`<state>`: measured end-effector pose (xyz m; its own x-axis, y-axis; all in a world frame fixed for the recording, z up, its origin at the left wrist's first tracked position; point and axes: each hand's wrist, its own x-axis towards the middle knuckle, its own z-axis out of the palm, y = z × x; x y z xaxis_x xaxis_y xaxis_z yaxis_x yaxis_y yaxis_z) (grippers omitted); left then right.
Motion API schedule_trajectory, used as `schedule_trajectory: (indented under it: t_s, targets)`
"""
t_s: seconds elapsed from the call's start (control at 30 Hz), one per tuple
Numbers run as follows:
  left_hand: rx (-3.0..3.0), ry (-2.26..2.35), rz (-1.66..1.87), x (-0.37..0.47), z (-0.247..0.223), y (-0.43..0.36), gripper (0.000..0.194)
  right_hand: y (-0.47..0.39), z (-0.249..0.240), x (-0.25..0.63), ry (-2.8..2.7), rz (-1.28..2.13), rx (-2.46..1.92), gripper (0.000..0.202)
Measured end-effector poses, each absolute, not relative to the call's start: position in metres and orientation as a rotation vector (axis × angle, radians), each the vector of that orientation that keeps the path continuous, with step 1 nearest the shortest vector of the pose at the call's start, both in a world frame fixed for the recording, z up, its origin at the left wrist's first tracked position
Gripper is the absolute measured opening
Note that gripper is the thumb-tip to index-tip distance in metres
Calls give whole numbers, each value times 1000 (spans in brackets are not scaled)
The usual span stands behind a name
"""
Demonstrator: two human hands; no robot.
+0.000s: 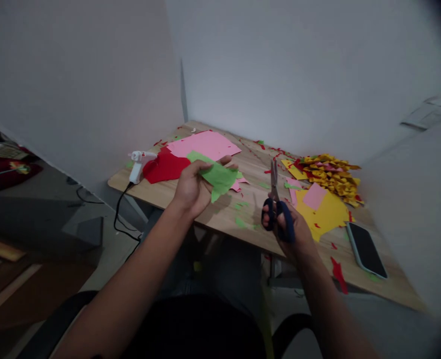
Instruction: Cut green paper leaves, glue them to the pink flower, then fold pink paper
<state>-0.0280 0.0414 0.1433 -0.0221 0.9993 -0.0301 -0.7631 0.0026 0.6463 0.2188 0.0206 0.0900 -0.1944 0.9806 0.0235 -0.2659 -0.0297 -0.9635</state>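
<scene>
A piece of green felt or paper (220,178) is held in my left hand (195,188), between thumb and fingers, above the table's front edge. Its lower end hangs in a ragged point. My right hand (293,227) grips scissors (286,222) by their dark blue handles, blades pointing up and away and nearly closed. The scissors and the green piece are apart. Behind my left hand lie a pink sheet (205,144) and a red piece (166,167). Beyond my right hand is a yellow sheet (323,214) with a small pink piece (315,196) on it.
A white glue gun (138,164) with a black cord stands at the table's left end. A bundle of folded yellow pieces (330,174) lies at the back right, and a phone (366,249) at the right. Red and green scraps dot the wooden table (224,219). Walls rise behind.
</scene>
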Motion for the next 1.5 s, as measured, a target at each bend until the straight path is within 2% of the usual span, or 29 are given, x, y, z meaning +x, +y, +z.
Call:
schedule_trajectory:
  t_s: [0.13,0.3,0.57,0.77,1.1,1.17,1.33,1.5]
  targets:
    - [457,500,1553,-8,185,25,10,-15,112,211,-1323,1562,-737,66]
    - [464,412,1549,8,215,-3,21,-40,126,225,-1617,1490,-1000,56]
    - [777,460,1488,8,221,-34,41,-55,138,226,-1808,1722,-934,54]
    - [867,505,1484,-2,217,-44,36,-67,146,216,-1805,1776,-846,48]
    - [924,446,1474,1,218,-56,38,-66,132,213,-1899,1359,-883,30]
    - [914,458,1489,1,218,-55,40,-65,132,212,-1883,1398,-887,33]
    - [854,476,1534,3,219,-53,49,-68,131,212,-1800,1847,-696,50]
    - [812,488,1669,8,221,-55,51,-76,128,212,-1890,1691,-516,58]
